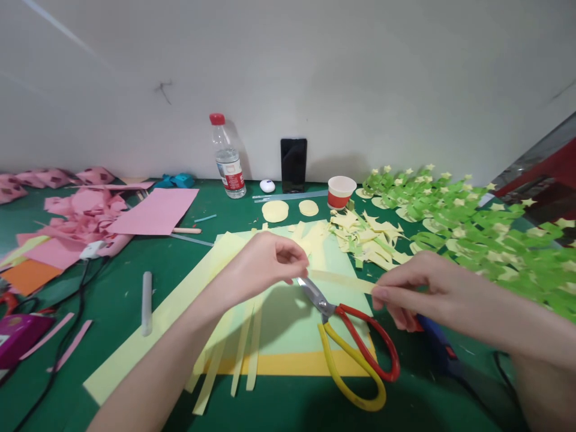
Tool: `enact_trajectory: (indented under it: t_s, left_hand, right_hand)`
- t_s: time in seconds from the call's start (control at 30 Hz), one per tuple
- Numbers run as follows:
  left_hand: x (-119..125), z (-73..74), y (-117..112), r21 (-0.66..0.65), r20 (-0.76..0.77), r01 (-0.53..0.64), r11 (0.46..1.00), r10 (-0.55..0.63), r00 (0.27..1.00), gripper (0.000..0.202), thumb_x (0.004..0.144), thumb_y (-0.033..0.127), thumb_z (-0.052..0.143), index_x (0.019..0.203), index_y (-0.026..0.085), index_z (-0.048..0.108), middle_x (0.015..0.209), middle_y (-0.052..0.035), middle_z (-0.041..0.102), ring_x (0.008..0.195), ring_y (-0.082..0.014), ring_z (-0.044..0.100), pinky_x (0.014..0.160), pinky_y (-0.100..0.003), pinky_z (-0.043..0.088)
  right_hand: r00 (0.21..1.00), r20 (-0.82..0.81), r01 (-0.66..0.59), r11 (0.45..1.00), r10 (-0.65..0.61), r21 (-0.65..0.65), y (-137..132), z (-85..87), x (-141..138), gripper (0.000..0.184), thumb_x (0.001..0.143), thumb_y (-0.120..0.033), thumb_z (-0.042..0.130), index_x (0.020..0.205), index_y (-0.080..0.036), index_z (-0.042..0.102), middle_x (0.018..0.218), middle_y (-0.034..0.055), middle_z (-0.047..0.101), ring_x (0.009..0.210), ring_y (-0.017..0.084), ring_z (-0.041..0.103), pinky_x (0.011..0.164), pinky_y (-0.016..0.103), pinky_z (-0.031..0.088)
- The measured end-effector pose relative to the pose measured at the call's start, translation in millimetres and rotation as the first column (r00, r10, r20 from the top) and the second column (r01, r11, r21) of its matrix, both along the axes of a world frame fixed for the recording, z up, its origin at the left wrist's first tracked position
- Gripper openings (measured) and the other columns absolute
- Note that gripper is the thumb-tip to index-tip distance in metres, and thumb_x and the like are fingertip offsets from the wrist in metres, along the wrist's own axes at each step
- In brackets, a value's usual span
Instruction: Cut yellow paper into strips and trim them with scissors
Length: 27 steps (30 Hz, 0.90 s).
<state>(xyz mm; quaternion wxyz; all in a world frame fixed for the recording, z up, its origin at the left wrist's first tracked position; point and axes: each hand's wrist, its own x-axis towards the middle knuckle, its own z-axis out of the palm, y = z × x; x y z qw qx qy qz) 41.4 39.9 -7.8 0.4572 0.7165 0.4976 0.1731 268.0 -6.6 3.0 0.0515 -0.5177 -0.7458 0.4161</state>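
Observation:
A pale yellow paper strip [342, 280] stretches between my two hands above the green paper. Its left end is pinched in the fingers of my left hand [273, 267], and the thumb and fingers of my right hand [411, 291] close on the other end. Just below lie scissors [330, 310] with one red and one yellow handle, their blade tips partly behind my left hand. Several more pale yellow strips [243, 348] lie loose beneath my left wrist. Light green sheets [288, 327] rest under the scissors, over a yellow-orange sheet [306, 363].
Paper scraps [366, 234] pile up beside a red and white cup [341, 192]. Green paper plants with stars [472, 234] crowd the right. A water bottle [228, 159] and a phone [294, 165] stand at the wall. A blue glue gun [438, 348] lies by my right wrist; pink paper [155, 211] covers the left.

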Motion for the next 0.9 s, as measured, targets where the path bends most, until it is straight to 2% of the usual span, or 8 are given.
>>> enact_trajectory:
  t_s: [0.07,0.13,0.2,0.27,0.37,0.53,0.7,0.9]
  left_hand:
    - [-2.5,3.3,2.9,0.027,0.037,-0.101,0.994,0.100,0.994,0.011,0.071,0.021,0.055,0.067,0.015,0.062,0.069,-0.0020,0.067,0.066,-0.0143,0.063,0.055,-0.020,0.048]
    - [-0.2,5.6,0.8,0.039,0.138,-0.152,0.988,0.145,0.980,0.013,0.074,0.027,0.056,0.073,0.015,0.061,0.075,-0.0022,0.068,0.071,-0.0143,0.064,0.058,-0.020,0.050]
    - [7.4,6.0,-7.6,0.048,0.235,-0.092,0.995,0.078,0.969,0.016,0.076,0.031,0.056,0.080,0.016,0.061,0.083,-0.0005,0.068,0.075,-0.0126,0.064,0.062,-0.018,0.049]
    - [17.5,4.3,-19.8,0.069,0.257,0.042,0.997,-0.058,0.965,0.013,0.077,0.029,0.057,0.080,0.018,0.063,0.085,0.0016,0.068,0.076,-0.0110,0.063,0.065,-0.017,0.048]
    - [29.7,-0.2,-35.3,0.143,0.155,0.171,0.975,-0.192,0.969,0.012,0.078,0.022,0.055,0.076,0.018,0.066,0.077,0.0017,0.069,0.071,-0.0110,0.062,0.063,-0.017,0.046]
    - [32.6,-3.5,-39.9,0.272,-0.001,0.188,0.944,-0.195,0.981,0.015,0.078,0.017,0.052,0.073,0.017,0.066,0.073,0.0004,0.069,0.067,-0.0130,0.061,0.062,-0.021,0.044]
    - [30.5,-2.9,-37.6,0.266,-0.039,0.214,0.940,-0.212,0.977,0.017,0.078,0.016,0.049,0.072,0.016,0.065,0.071,0.0005,0.068,0.064,-0.0109,0.059,0.059,-0.019,0.042]
    - [29.8,-2.2,-35.1,0.221,-0.084,0.206,0.953,-0.192,0.978,0.015,0.074,0.015,0.048,0.069,0.016,0.061,0.069,0.0011,0.066,0.064,-0.0119,0.057,0.058,-0.021,0.040]
  right_hand:
    - [1.000,0.006,-0.008,1.000,0.008,0.019,-0.2,1.6,2.8,0.039,0.081,-0.034,0.038,0.048,-0.016,0.048,0.047,0.0013,0.054,0.046,0.010,0.046,0.046,0.022,0.032]
    - [1.000,0.007,-0.021,0.999,0.021,0.027,-0.3,1.8,2.0,0.039,0.082,-0.034,0.037,0.048,-0.016,0.048,0.048,0.0016,0.055,0.046,0.010,0.046,0.047,0.023,0.033]
    - [0.999,0.012,-0.035,0.999,0.035,-0.003,-0.5,0.2,-2.9,0.041,0.083,-0.036,0.035,0.049,-0.016,0.047,0.047,0.0012,0.053,0.045,0.010,0.046,0.046,0.022,0.032]
    - [0.999,0.007,-0.039,0.998,0.039,-0.043,-1.1,-2.7,-10.1,0.043,0.083,-0.040,0.036,0.049,-0.016,0.046,0.047,0.0005,0.051,0.045,0.010,0.045,0.045,0.022,0.031]
    - [0.999,-0.032,-0.020,0.997,0.017,-0.080,-3.2,-7.0,-19.3,0.041,0.082,-0.040,0.038,0.050,-0.016,0.046,0.048,0.0005,0.053,0.046,0.010,0.046,0.045,0.021,0.031]
    - [0.998,-0.059,0.005,0.992,-0.012,-0.123,-7.2,-10.1,-23.1,0.040,0.085,-0.039,0.033,0.059,-0.016,0.053,0.050,0.0020,0.059,0.046,0.012,0.052,0.046,0.022,0.034]
    - [1.000,-0.013,0.014,0.997,-0.015,-0.078,-7.2,-11.5,-26.2,0.042,0.083,-0.037,0.034,0.048,-0.016,0.045,0.046,0.0030,0.057,0.045,0.012,0.051,0.048,0.024,0.034]
    - [0.999,0.003,0.043,0.998,-0.043,-0.034,-4.3,-12.5,-28.6,0.041,0.082,-0.035,0.035,0.047,-0.016,0.045,0.046,0.0010,0.052,0.045,0.010,0.046,0.047,0.024,0.031]
